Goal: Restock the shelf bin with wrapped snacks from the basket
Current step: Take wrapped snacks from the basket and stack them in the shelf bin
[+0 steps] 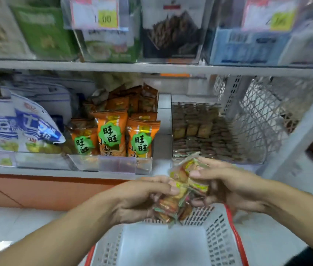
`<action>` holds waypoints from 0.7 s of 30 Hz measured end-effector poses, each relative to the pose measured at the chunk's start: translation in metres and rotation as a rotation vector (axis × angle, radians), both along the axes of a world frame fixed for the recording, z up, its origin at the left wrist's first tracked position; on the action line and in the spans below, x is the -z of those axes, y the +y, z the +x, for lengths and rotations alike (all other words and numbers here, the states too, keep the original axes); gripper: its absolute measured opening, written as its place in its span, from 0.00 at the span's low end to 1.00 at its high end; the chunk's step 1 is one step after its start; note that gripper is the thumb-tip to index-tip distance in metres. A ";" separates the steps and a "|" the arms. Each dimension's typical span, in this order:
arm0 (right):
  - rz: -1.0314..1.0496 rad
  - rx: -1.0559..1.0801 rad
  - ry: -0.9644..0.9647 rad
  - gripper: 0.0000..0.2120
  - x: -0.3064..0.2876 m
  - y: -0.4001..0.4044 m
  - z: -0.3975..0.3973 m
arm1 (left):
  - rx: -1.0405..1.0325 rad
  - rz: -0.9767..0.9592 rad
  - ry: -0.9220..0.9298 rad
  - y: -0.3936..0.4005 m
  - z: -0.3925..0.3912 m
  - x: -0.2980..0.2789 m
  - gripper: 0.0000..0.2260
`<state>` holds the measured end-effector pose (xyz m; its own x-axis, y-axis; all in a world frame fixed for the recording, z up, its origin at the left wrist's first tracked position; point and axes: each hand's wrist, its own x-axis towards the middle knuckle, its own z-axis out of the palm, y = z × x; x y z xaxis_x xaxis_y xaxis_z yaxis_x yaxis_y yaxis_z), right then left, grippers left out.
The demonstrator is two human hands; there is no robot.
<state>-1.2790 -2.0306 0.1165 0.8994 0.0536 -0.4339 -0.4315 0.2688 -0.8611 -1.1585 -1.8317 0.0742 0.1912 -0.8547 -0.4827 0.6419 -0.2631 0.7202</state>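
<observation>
Shop shelves fill the background. Above a white basket (217, 237), the left hand (138, 196) and right hand (228, 185) grip a bundle of wrapped snacks (182, 191) together, fingers curled round it, probably to carry it to the clear bin (199, 131) just beyond.

On the lower shelf (59, 174) in front of me, orange snack packs (111, 133) stand upright in a clear bin, with blue-and-white bags (23, 125) toward the shelf's left end. On the upper shelf (151, 67) I see green packets (42, 29), a dark pack (173, 33) and blurred price cards (96, 13).
</observation>
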 end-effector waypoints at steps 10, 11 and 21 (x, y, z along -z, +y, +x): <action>-0.091 0.032 -0.085 0.18 -0.037 -0.057 0.041 | -0.152 -0.093 -0.091 -0.056 0.022 -0.045 0.27; -0.081 0.027 -0.074 0.15 -0.034 -0.061 0.046 | -0.175 -0.082 -0.106 -0.060 0.024 -0.043 0.28; 0.142 0.155 -0.029 0.17 -0.006 -0.097 0.082 | -0.433 -0.010 -0.306 -0.102 0.010 -0.053 0.21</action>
